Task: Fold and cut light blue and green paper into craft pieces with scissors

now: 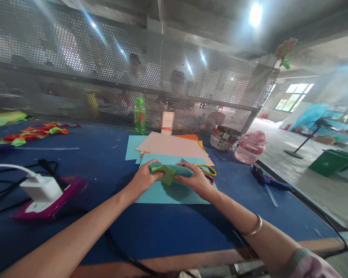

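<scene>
A teal sheet of craft material (181, 170), bent or rolled into a long shape, is held between both hands above the stack of sheets. A small yellow-green piece (169, 178) lies against its near side. My left hand (144, 178) is closed on the left end, thumb in front. At the other end, my right hand (197, 180) grips it with thumb and fingers. Scissors (210, 170) with yellow and red handle loops lie just beyond my right hand, partly hidden by it. Under the hands is a light blue sheet (174, 197).
Pale pink sheets (174, 143) lie behind. A green bottle (139, 116), a patterned tub (224, 138), a pink container (251, 146) and a blue glue gun (269, 179) stand or lie around. A white charger (42, 189) sits left. People are behind the perforated screen (98, 77).
</scene>
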`<state>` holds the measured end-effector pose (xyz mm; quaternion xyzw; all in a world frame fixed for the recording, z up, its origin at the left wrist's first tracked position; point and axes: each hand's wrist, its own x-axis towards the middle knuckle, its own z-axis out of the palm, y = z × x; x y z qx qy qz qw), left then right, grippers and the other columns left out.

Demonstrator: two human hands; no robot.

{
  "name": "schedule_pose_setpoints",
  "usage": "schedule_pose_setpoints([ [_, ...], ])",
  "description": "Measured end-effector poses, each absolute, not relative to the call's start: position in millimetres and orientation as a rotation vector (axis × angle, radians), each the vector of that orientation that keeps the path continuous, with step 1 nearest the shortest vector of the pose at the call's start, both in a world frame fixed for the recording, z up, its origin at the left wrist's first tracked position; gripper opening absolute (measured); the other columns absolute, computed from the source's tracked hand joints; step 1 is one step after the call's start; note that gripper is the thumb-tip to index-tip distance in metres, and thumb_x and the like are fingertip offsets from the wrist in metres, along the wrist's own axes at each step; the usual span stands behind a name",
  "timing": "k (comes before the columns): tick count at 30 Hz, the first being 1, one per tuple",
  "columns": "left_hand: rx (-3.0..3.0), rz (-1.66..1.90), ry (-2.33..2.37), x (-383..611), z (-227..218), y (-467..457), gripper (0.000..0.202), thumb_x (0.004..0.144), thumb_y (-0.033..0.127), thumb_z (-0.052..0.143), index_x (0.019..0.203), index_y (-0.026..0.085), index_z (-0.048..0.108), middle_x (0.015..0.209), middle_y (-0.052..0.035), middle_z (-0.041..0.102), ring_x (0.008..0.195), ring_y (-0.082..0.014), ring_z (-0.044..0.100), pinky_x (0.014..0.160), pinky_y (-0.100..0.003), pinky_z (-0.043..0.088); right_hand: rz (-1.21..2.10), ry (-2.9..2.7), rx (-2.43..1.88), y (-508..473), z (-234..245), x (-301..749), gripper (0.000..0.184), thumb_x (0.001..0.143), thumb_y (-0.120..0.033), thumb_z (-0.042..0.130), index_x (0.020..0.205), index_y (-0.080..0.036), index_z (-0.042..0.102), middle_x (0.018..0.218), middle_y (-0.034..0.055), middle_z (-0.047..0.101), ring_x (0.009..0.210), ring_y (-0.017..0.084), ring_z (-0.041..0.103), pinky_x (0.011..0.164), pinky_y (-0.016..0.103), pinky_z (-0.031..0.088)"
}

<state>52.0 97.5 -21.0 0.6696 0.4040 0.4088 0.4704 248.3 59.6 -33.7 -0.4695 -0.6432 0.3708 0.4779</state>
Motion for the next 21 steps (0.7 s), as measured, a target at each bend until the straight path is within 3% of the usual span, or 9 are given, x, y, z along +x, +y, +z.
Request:
schedule_pose_setpoints([
  [5, 1.618, 0.974, 0.992, 52.4, -25.5, 98.6, 0.026, 0.065, 0.032, 0.065, 0.083, 0.02, 0.052, 0.067, 0.0055, 0.058, 0.065, -0.0162, 0.055, 0.065, -0.028, 0.04, 0.843, -1.643, -1.137, 58.4, -33.9, 244.3, 0.029, 0.07, -0.037, 0.073, 0.091, -0.018, 0.068, 0.079, -0.0002, 0.066, 0.071, 0.015, 0.057, 0.067, 0.025, 0.047],
  [12, 1.66, 0.995, 0.966, 53.6, -30.1, 102.5, 0.024, 0.065, 0.031, 0.065, 0.079, 0.021, 0.049, 0.062, 0.0077, 0.053, 0.061, -0.0142, 0.051, 0.062, -0.026, 0.038, 0.78, -1.573, -1.208, 60.2, -37.9, 242.7, 0.012, 0.071, -0.027, 0.064, 0.069, -0.015, 0.064, 0.06, -0.0031, 0.055, 0.056, 0.011, 0.047, 0.054, 0.021, 0.038],
  [21, 1.585, 0.941, 0.966, 53.6, -23.7, 97.1, 0.024, 0.064, 0.032, 0.069, 0.075, 0.02, 0.052, 0.059, 0.0075, 0.053, 0.058, -0.0128, 0.051, 0.057, -0.024, 0.036, 0.726, -1.574, -1.25, 62.0, -38.0, 244.0, 0.014, 0.072, -0.026, 0.062, 0.063, -0.015, 0.061, 0.054, -0.0051, 0.046, 0.052, 0.009, 0.04, 0.049, 0.02, 0.031],
])
